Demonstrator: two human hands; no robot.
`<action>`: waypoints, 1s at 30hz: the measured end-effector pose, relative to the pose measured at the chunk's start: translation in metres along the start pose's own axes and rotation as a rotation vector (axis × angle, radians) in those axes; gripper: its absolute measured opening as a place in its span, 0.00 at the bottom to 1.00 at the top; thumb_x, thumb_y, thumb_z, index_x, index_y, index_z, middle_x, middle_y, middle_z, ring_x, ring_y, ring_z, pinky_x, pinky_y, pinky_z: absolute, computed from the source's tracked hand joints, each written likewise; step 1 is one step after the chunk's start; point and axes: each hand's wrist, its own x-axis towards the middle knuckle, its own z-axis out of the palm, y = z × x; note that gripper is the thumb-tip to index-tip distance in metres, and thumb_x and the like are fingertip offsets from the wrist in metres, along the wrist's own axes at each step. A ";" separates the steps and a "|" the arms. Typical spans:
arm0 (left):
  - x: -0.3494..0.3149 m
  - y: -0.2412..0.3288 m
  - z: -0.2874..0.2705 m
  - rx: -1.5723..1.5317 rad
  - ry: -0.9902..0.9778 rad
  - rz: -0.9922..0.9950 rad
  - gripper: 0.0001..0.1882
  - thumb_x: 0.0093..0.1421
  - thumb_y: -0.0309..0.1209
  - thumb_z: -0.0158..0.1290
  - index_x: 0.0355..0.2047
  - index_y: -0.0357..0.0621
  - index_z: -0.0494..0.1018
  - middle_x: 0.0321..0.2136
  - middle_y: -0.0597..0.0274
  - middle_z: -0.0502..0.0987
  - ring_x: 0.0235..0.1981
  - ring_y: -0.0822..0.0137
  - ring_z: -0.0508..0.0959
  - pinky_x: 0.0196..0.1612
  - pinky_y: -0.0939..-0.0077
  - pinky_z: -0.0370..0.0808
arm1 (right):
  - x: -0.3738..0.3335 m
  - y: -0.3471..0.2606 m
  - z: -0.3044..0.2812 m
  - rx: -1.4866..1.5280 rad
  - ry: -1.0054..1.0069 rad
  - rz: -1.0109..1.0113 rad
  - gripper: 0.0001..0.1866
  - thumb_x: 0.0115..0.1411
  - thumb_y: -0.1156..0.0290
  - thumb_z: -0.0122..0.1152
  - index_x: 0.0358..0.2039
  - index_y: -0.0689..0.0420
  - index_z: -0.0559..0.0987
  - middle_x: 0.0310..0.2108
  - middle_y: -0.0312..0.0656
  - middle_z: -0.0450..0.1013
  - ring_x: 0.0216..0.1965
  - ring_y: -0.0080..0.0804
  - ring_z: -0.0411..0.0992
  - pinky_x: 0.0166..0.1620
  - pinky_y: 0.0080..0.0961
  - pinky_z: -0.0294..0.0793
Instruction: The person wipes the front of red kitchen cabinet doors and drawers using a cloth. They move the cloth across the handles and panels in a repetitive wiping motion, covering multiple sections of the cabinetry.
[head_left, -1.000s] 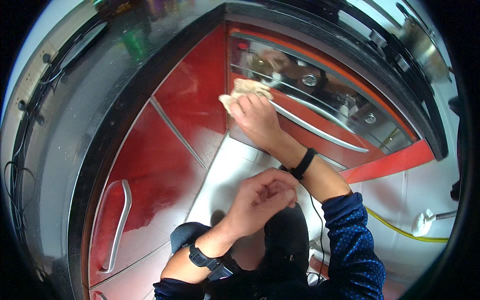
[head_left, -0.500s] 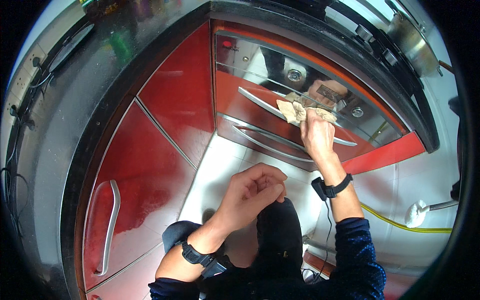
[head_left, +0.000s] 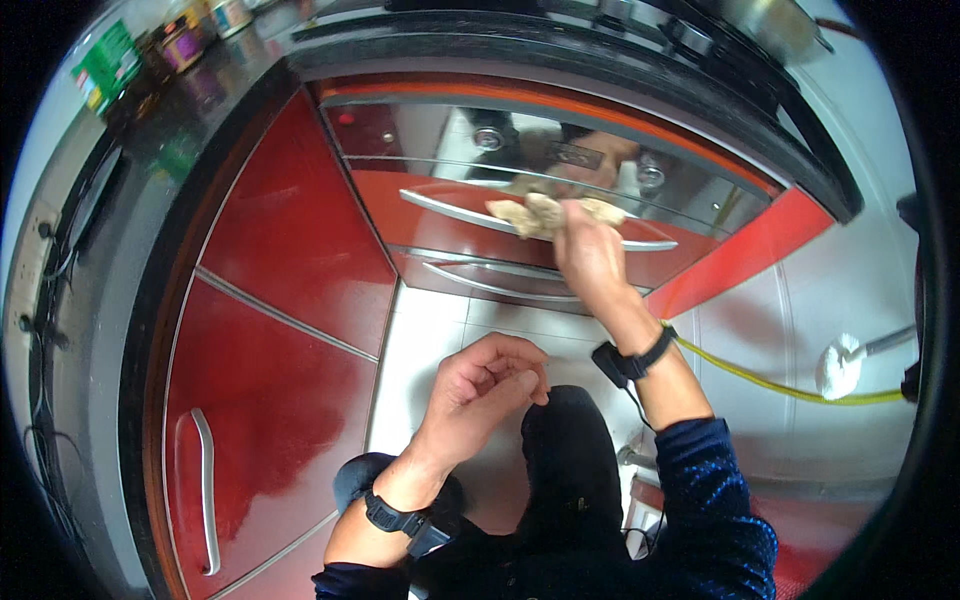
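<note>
On the front of the red oven (head_left: 375, 195), a pale, crumpled cloth (head_left: 525, 215) lies across the middle of the long silver handle (head_left: 445, 207), just under the shiny panel (head_left: 420, 135). The right hand (head_left: 592, 258) grips the cloth, with its fingers bent into it and some cloth poking out on both sides. The back of this hand is turned up to us. The right arm reaches up from the low right corner and leans a bit to the left, stretched well out in front. Its dark blue sleeve (head_left: 695, 465) is pushed up, and a black band (head_left: 645, 358) goes around the wrist. The left hand (head_left: 475, 395) is loose and free, up in the air near the person's dark knee (head_left: 570, 430). Its fingers curl over softly and point to the right, with the thumb on the side close to the body. The left arm is bent and slants up from the bottom, with a black watch (head_left: 393, 515) on the wrist. Over on the left are red cupboard doors (head_left: 270, 400), below the dark surface (head_left: 95, 340).
</note>
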 end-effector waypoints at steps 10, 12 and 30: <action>-0.013 0.006 -0.008 -0.003 0.165 0.101 0.10 0.72 0.21 0.50 0.50 0.30 0.77 0.33 0.50 0.83 0.35 0.60 0.84 0.43 0.66 0.80 | 0.043 -0.067 0.096 0.144 0.123 -0.149 0.07 0.66 0.70 0.60 0.40 0.60 0.78 0.30 0.55 0.83 0.32 0.59 0.83 0.36 0.54 0.80; -0.008 0.000 -0.004 0.035 0.101 0.080 0.10 0.73 0.23 0.52 0.50 0.31 0.77 0.32 0.51 0.83 0.34 0.60 0.84 0.43 0.67 0.80 | 0.041 -0.066 0.091 0.208 0.130 -0.198 0.06 0.67 0.71 0.56 0.40 0.59 0.77 0.30 0.56 0.82 0.32 0.59 0.83 0.36 0.53 0.80; -0.010 -0.006 -0.013 0.059 0.138 0.113 0.11 0.75 0.31 0.56 0.51 0.36 0.79 0.31 0.53 0.83 0.33 0.62 0.84 0.41 0.69 0.79 | -0.012 0.046 0.015 -0.032 0.221 0.120 0.08 0.60 0.74 0.64 0.39 0.59 0.77 0.33 0.54 0.82 0.34 0.56 0.83 0.39 0.50 0.83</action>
